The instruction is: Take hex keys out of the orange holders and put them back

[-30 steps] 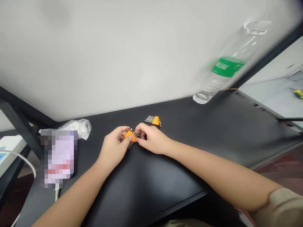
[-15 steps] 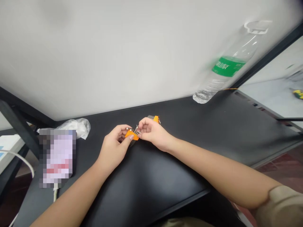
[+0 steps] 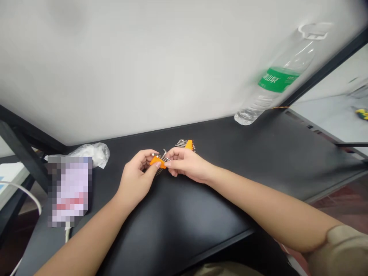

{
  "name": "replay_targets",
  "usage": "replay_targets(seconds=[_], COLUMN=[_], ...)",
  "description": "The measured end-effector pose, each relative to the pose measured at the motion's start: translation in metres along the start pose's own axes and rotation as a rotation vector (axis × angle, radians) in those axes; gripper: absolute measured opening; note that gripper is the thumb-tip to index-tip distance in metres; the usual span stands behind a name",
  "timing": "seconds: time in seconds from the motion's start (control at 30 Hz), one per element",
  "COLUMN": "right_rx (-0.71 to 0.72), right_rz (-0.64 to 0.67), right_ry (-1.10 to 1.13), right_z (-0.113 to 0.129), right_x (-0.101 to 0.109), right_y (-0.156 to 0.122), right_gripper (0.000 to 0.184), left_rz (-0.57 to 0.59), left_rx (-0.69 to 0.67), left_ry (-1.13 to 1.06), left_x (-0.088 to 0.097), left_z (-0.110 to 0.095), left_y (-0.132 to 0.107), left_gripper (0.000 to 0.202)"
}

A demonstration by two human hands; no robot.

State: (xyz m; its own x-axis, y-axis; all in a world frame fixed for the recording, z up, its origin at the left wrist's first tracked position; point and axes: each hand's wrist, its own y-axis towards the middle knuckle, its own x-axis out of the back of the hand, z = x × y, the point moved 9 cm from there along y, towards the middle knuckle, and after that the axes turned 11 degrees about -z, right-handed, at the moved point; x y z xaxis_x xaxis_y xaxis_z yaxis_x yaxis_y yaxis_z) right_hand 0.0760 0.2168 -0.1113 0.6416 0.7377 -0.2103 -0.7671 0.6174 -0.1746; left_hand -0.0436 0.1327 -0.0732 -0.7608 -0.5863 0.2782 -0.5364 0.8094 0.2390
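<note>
My left hand [image 3: 136, 173] is closed around an orange hex key holder [image 3: 154, 160], its thumb pressed on the near side. Several metal hex keys stick out of the holder above and below. At the holder's right side, my right hand [image 3: 191, 165] pinches the bent end of a hex key [image 3: 167, 159] between thumb and fingers. Whether that key sits fully in its slot I cannot tell. Just behind my right hand lies a second orange holder [image 3: 189, 145], filled with a row of hex keys.
The black tabletop [image 3: 230, 153] meets a pale wall [image 3: 161, 69]. Against it leans a large plastic bottle [image 3: 277, 79] with a green label. Leftward lie a crumpled clear plastic bag [image 3: 99, 154] and a blurred-out flat object [image 3: 71, 189] with a white cable [image 3: 67, 232].
My right hand has moved slightly down, with its fingers at the hex key's bend, uncovering more of the second holder. My left hand and its holder have shifted slightly left.
</note>
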Motion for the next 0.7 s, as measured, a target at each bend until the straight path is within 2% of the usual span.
replay_targets(seconds=[0.17,0.23,0.3,0.4,0.5,0.7], right_rx=[0.258,0.347,0.291,0.102,0.041,-0.046], right_rz=[-0.036,-0.029,-0.007,0.026,0.025,-0.071], right_ry=[-0.612,-0.754,-0.768,-0.667,-0.601,-0.467], right_z=[0.017,0.025,0.021,0.006,0.000,0.000], right_x=[0.000,-0.002,0.000,0.004,0.007,0.025], right_y=[-0.006,-0.009,-0.010,-0.008,-0.007,-0.003], right_gripper=[0.030,0.028,0.029,0.030,0.031,0.030], left_rz=[0.044,0.055,0.057,0.062,0.083,0.145], left_rx=[-0.061,-0.080,-0.112,-0.190,-0.239,-0.116], left_ry=[0.036,0.058,0.108,0.221,0.300,0.306], left_x=[-0.004,-0.005,-0.004,-0.003,-0.002,-0.001], left_z=[-0.001,-0.002,-0.005,-0.012,-0.017,-0.007], left_y=[-0.003,-0.004,-0.004,-0.004,-0.003,0.002], left_gripper=[0.025,0.024,0.024,0.024,0.023,0.025])
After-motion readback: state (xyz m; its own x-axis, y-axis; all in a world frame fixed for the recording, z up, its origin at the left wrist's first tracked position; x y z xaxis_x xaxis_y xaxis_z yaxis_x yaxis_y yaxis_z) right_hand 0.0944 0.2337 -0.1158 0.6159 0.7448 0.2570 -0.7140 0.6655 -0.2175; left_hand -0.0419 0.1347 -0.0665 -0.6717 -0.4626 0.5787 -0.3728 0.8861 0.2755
